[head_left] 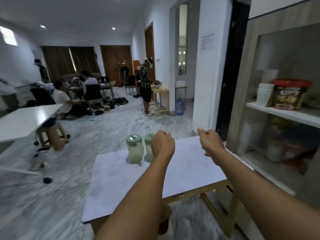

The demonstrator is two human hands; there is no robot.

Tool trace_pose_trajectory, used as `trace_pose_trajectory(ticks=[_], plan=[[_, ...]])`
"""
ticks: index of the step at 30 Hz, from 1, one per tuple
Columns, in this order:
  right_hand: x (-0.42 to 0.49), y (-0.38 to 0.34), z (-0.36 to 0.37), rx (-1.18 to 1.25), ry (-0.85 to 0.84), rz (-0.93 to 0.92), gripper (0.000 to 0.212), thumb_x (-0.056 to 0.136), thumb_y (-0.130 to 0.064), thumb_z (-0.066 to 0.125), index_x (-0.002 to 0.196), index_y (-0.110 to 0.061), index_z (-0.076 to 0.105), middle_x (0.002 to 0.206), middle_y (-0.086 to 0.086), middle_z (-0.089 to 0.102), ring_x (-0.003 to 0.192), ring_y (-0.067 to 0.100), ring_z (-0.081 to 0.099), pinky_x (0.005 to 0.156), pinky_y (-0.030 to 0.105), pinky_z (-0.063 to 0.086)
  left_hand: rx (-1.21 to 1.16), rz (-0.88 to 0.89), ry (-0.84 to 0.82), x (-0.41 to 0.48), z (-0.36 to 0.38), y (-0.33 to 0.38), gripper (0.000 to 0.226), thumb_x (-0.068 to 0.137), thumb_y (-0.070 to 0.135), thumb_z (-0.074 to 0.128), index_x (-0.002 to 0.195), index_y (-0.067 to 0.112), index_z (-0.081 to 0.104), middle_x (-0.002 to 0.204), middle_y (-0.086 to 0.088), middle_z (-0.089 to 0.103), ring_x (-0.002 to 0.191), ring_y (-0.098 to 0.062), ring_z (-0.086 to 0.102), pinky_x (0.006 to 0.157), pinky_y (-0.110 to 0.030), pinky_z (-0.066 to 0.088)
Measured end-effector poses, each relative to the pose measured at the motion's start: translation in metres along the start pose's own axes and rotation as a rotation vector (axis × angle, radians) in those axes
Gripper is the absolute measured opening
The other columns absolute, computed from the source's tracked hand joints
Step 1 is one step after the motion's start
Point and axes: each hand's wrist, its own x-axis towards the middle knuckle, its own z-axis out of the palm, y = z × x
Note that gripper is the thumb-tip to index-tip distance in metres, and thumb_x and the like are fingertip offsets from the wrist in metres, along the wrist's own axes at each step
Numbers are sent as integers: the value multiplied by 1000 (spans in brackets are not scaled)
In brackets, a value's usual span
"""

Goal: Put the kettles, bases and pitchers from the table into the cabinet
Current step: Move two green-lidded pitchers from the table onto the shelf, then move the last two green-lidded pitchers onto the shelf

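Two clear pitchers with green lids stand side by side at the far left of the small white table (181,172). The left pitcher (134,149) is in full view. The right pitcher (148,146) is partly hidden behind my left hand (162,144), which hovers in front of it with fingers curled and nothing visibly in them. My right hand (210,139) hangs over the table's far right corner, fingers loosely curled, holding nothing. The cabinet (284,115) stands at the right with its shelves in view. No kettle or base shows on the table.
The cabinet's upper shelf holds stacked white cups (264,94) and a red-lidded snack tub (289,94); blurred items sit lower down. A larger white table (22,122) and a stool (52,135) stand at the left. Several people work in the room beyond.
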Motion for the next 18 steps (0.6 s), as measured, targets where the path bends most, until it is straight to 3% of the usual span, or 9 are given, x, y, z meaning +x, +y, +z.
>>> trace_pose_trajectory(ticks=[6,9,12,18], plan=[[-5,-26,130,-50,-74,-13,38,99,-49,41,95,-12,50,99,11,56,99,35,56,93,49,49,85,-116,76,62,-86,-88,32,99,23,42,114,6,64,120,-18,65,111,-35,59,86,-34,47],[-3,-20,181,-90,-116,20,38,98,-49,41,77,-17,44,81,5,50,85,31,49,82,46,49,111,-205,71,91,-105,-130,32,97,22,42,113,7,65,118,-17,66,109,-36,61,88,-38,51],[10,-10,214,-130,-116,32,42,98,-49,41,68,-21,33,70,0,40,79,28,42,72,40,41,106,-249,31,120,-99,-153,32,96,20,42,112,8,67,117,-16,67,107,-35,62,86,-37,51],[75,12,257,-208,-87,81,44,98,-46,46,64,-22,29,64,-1,34,64,24,36,67,35,35,46,-290,-46,177,-50,-175,30,95,17,43,108,7,69,116,-17,67,107,-36,62,85,-37,51]])
